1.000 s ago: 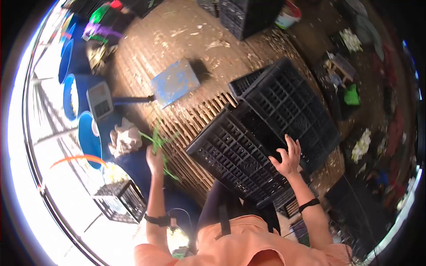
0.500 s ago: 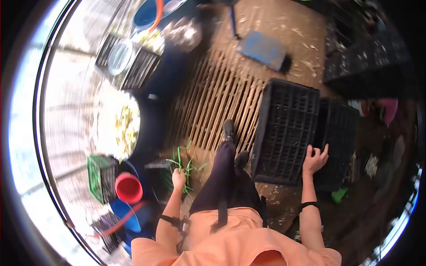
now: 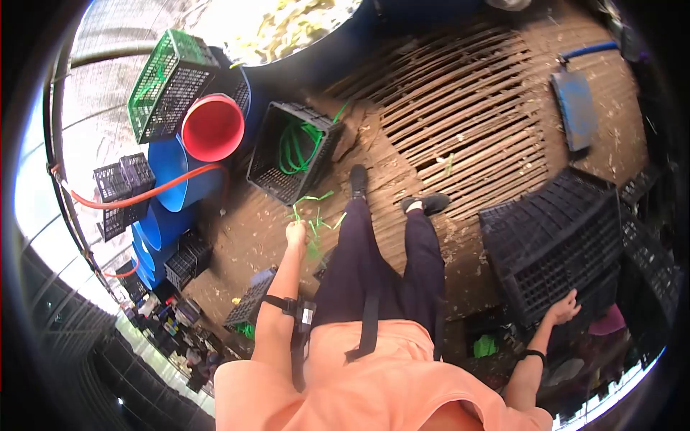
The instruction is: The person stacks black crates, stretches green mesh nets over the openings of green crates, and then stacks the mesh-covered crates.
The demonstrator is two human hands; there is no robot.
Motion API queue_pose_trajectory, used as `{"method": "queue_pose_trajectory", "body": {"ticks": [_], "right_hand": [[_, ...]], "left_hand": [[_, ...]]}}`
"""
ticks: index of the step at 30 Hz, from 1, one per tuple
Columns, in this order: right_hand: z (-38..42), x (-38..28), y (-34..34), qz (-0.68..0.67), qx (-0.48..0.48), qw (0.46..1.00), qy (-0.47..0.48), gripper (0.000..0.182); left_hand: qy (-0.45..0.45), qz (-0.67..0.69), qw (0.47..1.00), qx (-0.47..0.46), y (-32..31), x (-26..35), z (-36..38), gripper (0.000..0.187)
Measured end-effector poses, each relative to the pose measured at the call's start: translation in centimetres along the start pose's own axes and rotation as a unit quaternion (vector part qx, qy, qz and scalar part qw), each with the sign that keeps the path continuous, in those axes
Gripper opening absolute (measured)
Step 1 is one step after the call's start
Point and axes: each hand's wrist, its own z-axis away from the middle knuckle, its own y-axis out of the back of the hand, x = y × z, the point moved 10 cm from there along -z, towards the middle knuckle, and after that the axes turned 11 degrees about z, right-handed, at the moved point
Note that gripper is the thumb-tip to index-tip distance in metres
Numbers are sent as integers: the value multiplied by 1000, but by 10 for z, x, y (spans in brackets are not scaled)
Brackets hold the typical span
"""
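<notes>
Over the slatted floor (image 3: 460,108), the left hand (image 3: 296,233) is clenching a bunch of green stems (image 3: 316,215) near a black crate (image 3: 291,151). The right hand (image 3: 563,310) is resting with fingers spread on the edge of the stacked black crates (image 3: 553,244).

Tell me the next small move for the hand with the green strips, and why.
Probably reach the left hand forward and drop the green strips into the black crate just ahead. That crate already holds similar green strips and stands open, while the right hand rests on the big black crate.
</notes>
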Motion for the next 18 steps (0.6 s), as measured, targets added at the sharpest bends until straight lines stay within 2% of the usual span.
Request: {"method": "queue_pose_trajectory", "body": {"ticks": [2,4,6,7,8,10,11,13,14,15,16,17,18], "right_hand": [[-6,7,-9,2,-31,999,-10,63],[-6,0,-2,-33,27,998,40,74],[-40,34,-47,-8,-78,997,8,71],[-34,24,-34,-31,-41,998,37,73],[-54,43,-59,-38,-97,994,45,70],[-41,32,-42,0,-114,993,20,65],[-51,42,-53,-36,-120,992,30,64],[-84,80,-83,-90,-156,983,40,61],[-56,52,-56,-77,-151,985,1,56],[-73,70,-71,-95,-153,983,28,55],[-98,102,-91,-112,-154,980,56,55],[-88,99,-87,-171,-177,969,-5,58],[-72,75,-73,-165,-179,970,-6,58]], "left_hand": [[31,55,998,16,13,4,-46,6],[-6,5,998,60,39,18,-108,11],[-66,-81,994,32,46,50,-167,19],[-114,-133,981,82,60,64,-202,20],[-161,-186,961,130,67,76,-228,24],[-208,-213,943,150,64,111,-242,24],[-217,-216,940,147,59,126,-244,22],[-190,-296,925,140,58,121,-300,42],[-185,-325,915,151,52,123,-310,54],[-185,-330,914,148,38,128,-314,54],[-173,-369,899,158,22,134,-307,64],[-160,-408,883,169,10,136,-305,75],[-151,-421,887,114,-13,137,-307,81]]}}
